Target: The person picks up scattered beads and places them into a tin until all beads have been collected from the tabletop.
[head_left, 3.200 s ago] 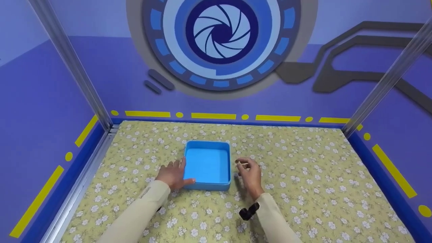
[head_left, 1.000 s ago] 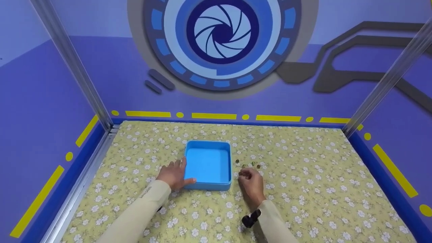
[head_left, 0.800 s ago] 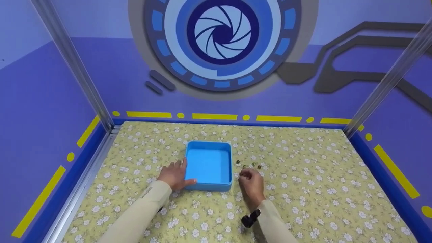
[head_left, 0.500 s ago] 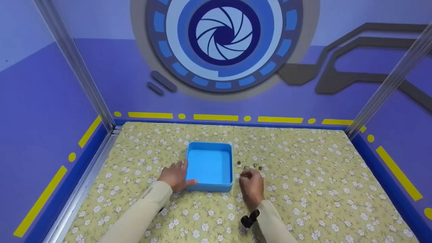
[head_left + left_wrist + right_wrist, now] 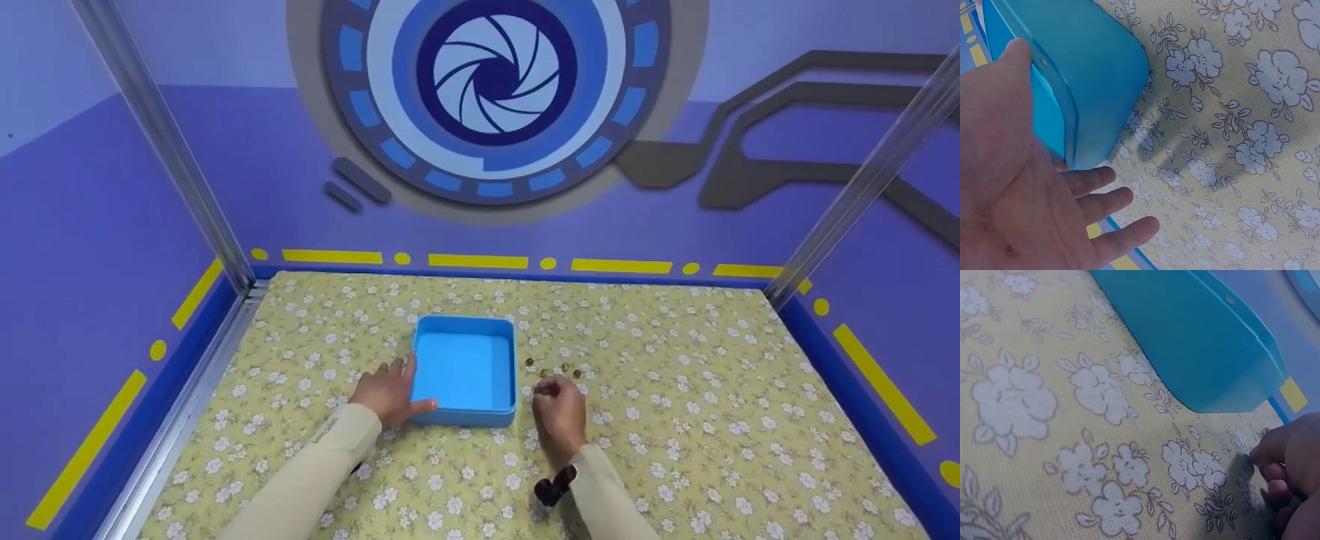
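A square light-blue open-topped box (image 5: 472,418) stands on the cloth in the head view. My left hand (image 5: 384,394) rests against its near left corner, thumb on the front rim and index finger along the left side. In the left wrist view the other fingers (image 5: 1107,203) stretch out straight, off the box. Right of the box, my right hand (image 5: 561,412) is low over the cloth with curled fingers, thumb and index tips together at a marble mostly hidden by them. Several small dark and greenish marbles lie just beyond it, among them a dark marble (image 5: 529,361).
Yellowish cloth with white flowers (image 5: 675,390) covers the table. Blue-purple panels with yellow marks and metal posts (image 5: 169,150) enclose the back and sides. A black wrist device (image 5: 553,487) sits at the right cuff.
Since the earliest frame my right hand has come slightly nearer to me, leaving a marble where its fingertips were; several marbles now show. Over the last second both hands stay put.
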`<move>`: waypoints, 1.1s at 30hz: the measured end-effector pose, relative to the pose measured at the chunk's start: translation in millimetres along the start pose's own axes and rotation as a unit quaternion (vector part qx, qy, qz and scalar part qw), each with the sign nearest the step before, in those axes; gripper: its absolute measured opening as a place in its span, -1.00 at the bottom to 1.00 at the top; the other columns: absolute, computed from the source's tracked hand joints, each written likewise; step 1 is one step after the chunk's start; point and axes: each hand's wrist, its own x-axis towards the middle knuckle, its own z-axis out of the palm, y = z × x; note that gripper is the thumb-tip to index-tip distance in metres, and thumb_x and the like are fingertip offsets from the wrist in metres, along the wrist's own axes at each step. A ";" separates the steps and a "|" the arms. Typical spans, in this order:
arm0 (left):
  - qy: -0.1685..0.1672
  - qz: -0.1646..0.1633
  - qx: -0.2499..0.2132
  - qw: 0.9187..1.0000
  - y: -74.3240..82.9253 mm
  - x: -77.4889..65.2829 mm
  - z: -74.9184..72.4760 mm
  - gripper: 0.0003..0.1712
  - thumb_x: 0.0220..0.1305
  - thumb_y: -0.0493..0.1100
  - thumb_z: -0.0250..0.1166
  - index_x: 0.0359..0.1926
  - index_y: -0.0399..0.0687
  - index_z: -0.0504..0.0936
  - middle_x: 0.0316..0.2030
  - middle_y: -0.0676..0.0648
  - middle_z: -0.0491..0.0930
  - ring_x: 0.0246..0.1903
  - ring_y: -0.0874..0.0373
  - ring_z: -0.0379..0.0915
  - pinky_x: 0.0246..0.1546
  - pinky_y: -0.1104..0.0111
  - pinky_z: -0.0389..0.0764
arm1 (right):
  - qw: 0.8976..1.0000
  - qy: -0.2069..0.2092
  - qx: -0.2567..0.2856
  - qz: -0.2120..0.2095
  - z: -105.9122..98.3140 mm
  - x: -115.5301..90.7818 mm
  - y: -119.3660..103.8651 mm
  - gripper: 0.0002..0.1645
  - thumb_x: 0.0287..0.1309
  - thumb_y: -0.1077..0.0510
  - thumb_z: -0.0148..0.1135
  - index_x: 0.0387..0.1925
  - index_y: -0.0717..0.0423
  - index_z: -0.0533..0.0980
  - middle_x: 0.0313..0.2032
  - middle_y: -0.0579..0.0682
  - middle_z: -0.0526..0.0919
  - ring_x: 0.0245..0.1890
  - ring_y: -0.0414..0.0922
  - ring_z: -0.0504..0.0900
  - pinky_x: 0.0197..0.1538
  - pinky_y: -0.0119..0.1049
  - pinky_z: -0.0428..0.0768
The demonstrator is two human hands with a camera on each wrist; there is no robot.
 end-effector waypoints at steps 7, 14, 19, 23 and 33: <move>-0.001 -0.001 -0.002 1.000 -0.3 -0.8 0.0 0.10 0.21 0.43 0.13 0.48 -0.24 0.06 0.37 -0.30 0.27 0.30 -0.27 0.29 0.16 -0.15 0.44 | 1.000 -0.003 0.004 0.002 1.4 -0.3 1.5 -0.81 0.04 0.40 0.21 -0.33 0.11 0.60 -0.34 0.01 0.64 -0.29 -0.07 0.58 -0.20 -0.25 0.56; -0.005 -0.003 -0.008 1.000 -1.4 1.0 2.2 0.10 0.22 0.43 0.12 0.49 -0.22 0.04 0.39 -0.29 0.24 0.30 -0.27 0.29 0.14 -0.15 0.45 | 1.000 -0.003 -0.003 -0.008 1.1 -0.3 1.1 -0.77 0.00 0.41 0.22 -0.30 0.12 0.65 -0.34 0.02 0.66 -0.29 -0.07 0.58 -0.22 -0.25 0.56; -0.007 -0.004 -0.009 1.000 -1.8 1.5 3.5 0.11 0.22 0.43 0.12 0.49 -0.22 0.03 0.40 -0.29 0.24 0.30 -0.28 0.29 0.13 -0.14 0.46 | 1.000 -0.002 -0.012 -0.016 1.3 0.0 0.7 -0.79 -0.02 0.39 0.24 -0.32 0.12 0.66 -0.36 0.01 0.67 -0.31 -0.09 0.59 -0.22 -0.25 0.56; -0.003 -0.004 -0.006 1.000 -1.0 0.0 2.9 0.12 0.21 0.45 0.11 0.49 -0.21 0.03 0.39 -0.29 0.25 0.29 -0.27 0.31 0.10 -0.13 0.48 | 1.000 -0.008 0.000 -0.009 0.3 -0.4 0.4 -0.80 0.01 0.39 0.26 -0.31 0.11 0.65 -0.34 0.02 0.67 -0.29 -0.08 0.59 -0.19 -0.24 0.57; -0.008 -0.001 -0.003 1.000 -0.7 -0.9 1.6 0.11 0.22 0.46 0.09 0.49 -0.22 0.04 0.39 -0.29 0.25 0.29 -0.27 0.30 0.11 -0.14 0.47 | 1.000 -0.015 0.024 -0.008 -1.8 -1.4 -1.1 -0.83 0.06 0.35 0.28 -0.26 0.15 0.64 -0.31 0.04 0.68 -0.29 -0.09 0.60 -0.19 -0.26 0.59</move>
